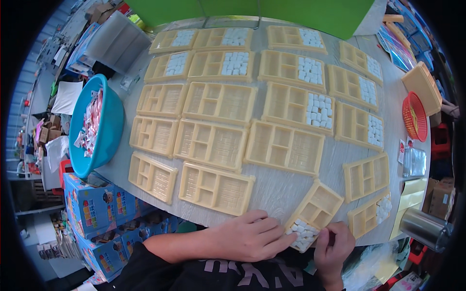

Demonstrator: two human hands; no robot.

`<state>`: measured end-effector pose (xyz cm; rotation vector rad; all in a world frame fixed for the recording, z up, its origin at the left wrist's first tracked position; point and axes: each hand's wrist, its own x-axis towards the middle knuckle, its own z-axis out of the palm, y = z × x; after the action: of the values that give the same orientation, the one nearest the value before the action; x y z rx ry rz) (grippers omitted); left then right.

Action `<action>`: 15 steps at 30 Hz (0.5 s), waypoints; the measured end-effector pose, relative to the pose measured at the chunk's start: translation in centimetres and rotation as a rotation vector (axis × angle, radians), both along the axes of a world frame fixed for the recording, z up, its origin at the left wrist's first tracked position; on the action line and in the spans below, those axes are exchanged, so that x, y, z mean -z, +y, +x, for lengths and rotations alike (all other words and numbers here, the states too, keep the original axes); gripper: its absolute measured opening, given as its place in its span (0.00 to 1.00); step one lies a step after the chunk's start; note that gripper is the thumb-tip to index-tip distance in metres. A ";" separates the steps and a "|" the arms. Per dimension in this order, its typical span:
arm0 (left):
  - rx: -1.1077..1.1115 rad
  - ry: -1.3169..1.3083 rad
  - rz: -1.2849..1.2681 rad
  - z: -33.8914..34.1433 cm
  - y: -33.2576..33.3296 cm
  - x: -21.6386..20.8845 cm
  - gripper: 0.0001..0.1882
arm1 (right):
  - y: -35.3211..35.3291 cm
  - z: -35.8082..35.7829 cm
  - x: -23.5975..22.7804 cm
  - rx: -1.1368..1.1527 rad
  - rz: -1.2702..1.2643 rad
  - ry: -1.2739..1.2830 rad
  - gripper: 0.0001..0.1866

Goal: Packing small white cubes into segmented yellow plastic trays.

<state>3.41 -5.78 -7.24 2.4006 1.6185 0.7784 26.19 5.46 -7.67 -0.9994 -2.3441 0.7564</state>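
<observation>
On the near side of the counter [274,194], a cream divided tray [324,198] is lying askew, with white block-shaped pieces [303,235] filling its near compartment. The left hand [253,236] is resting at the tray's left edge, its fingers loosely bent and one fingertip lying over the pieces; whether it is pinching one, I cannot tell. The right hand [335,245] is curling its fingers at the tray's right edge; I cannot tell whether it is gripping anything. Just to the right, a second tray [359,221] is holding more white pieces. Farther off, the farthest trays [275,61] are carrying white pieces in their right compartments. A teal basin [113,131] is holding wrapped packets [91,123] on the left.
</observation>
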 end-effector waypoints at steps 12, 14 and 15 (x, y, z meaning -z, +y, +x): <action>0.191 -0.103 0.020 -0.6 0.2 0.0 0.26 | 0.4 -0.3 -3.5 0.017 -0.263 -0.308 0.31; 0.225 -0.079 0.003 -0.7 0.1 0.0 0.25 | 0.3 -0.2 -3.4 -0.047 -0.249 -0.391 0.41; 0.257 -0.070 0.039 -0.7 0.0 0.1 0.24 | 0.2 -0.3 -3.4 -0.077 -0.140 -0.388 0.41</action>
<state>2.69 -5.78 -7.31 2.5099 1.2473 0.8407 25.86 5.70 -4.29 -1.2127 -2.7017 0.8268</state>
